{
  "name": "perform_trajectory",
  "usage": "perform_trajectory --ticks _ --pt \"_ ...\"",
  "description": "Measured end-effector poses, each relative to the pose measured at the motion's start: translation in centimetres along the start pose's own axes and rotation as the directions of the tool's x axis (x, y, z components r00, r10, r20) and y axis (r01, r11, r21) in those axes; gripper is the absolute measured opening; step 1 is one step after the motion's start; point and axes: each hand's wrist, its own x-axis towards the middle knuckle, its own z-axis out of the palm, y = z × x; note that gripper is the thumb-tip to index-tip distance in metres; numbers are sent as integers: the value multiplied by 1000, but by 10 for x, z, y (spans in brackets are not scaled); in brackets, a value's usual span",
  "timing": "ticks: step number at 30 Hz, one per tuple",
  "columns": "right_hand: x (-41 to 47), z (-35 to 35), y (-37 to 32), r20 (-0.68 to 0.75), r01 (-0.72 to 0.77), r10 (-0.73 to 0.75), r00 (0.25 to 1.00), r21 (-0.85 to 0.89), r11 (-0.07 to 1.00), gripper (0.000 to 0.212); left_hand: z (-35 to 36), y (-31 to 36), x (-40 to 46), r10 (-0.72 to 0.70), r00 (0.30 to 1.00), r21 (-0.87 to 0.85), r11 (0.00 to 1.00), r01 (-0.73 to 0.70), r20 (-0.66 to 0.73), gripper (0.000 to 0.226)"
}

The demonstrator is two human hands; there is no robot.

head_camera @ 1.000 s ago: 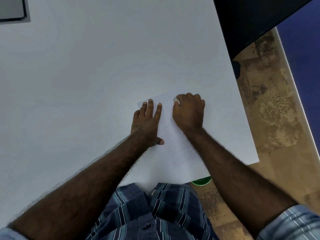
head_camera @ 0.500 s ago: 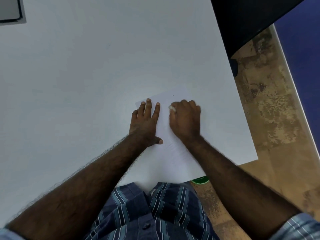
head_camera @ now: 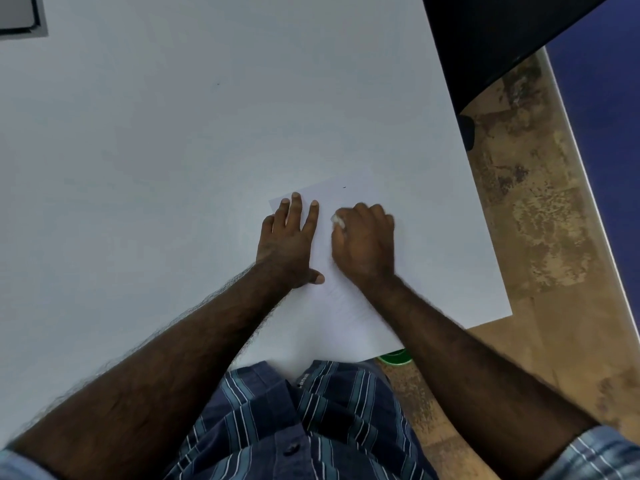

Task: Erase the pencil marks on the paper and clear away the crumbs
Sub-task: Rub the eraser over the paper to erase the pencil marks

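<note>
A white sheet of paper (head_camera: 349,306) lies on the white table (head_camera: 173,150) near its right front corner, with faint pencil lines on its lower half. My left hand (head_camera: 289,244) presses flat on the paper's left side, fingers straight and spread. My right hand (head_camera: 365,242) is curled round a small white eraser (head_camera: 337,220), whose tip shows at my thumb side and touches the paper. A tiny dark speck (head_camera: 344,187) sits on the paper beyond my hands.
A black object (head_camera: 491,39) overhangs the table's far right corner. The table's right edge borders a mottled brown floor (head_camera: 540,220). A green item (head_camera: 394,357) peeks out under the front edge. A grey framed panel (head_camera: 19,15) sits at the far left.
My right hand with the eraser has slid toward me and to the left across the paper. My left hand has stayed pressed in place.
</note>
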Motion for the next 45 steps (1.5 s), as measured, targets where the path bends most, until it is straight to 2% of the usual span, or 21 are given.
perform_trajectory --ticks 3,7,10,12,15,17,21,23,25,30,32,35,37,39,43,45 --pt "-7 -1 9 22 110 -110 994 -39 993 19 1 -1 -1 6 1000 1 1000 -6 -11 144" --pt "25 -6 38 -92 -57 46 995 -123 991 16 0 -2 -2 8 1000 -12 1000 -8 -15 144" --pt "26 -9 34 -108 -117 108 988 -80 990 13 1 -2 -2 7 1000 -20 1000 -7 -21 145" --pt "9 -6 18 -60 -59 56 997 -39 997 16 2 -3 -1 8 1000 -22 1000 -9 -26 144" --pt "-26 1 0 68 136 -134 989 -20 991 21 2 -5 -1 11 999 -28 1000 -12 -32 145" --pt "-28 1 6 69 179 -176 982 -40 983 19 3 -5 -2 12 999 -30 999 -13 -32 145" --pt "3 -4 30 -88 -75 69 994 -66 995 23 1 -5 -2 12 999 -39 999 -14 -32 145" --pt "8 -6 32 -105 -148 143 984 -34 988 25 1 -4 -2 13 1000 -42 999 -14 -29 145" --pt "-1 -4 21 -85 -106 104 991 -16 994 25 1 -4 -2 13 1000 -38 999 -14 -27 145" --pt "-34 1 4 78 190 -186 979 -47 981 21 1 -4 -2 16 999 -26 1000 -17 -28 144" --pt "-23 -2 18 27 120 -119 993 -83 989 19 1 -4 -2 14 999 -32 999 -15 -34 144" --pt "2 -8 42 -110 -116 105 988 -98 988 19 2 -5 -2 15 999 -39 999 -16 -35 145" --pt "6 -11 44 -130 -170 161 978 -64 983 18 2 -4 -2 14 999 -30 999 -15 -39 145" --pt "-3 -9 31 -96 -93 89 991 -46 995 18 2 -4 -1 13 999 -26 1000 -14 -43 145" --pt "-36 3 8 72 189 -186 980 -39 981 20 3 -4 -1 12 999 -20 1000 -12 -33 145" --pt "-30 2 17 48 173 -170 984 -62 983 18 3 -5 -1 10 999 -17 1000 -11 -36 145"
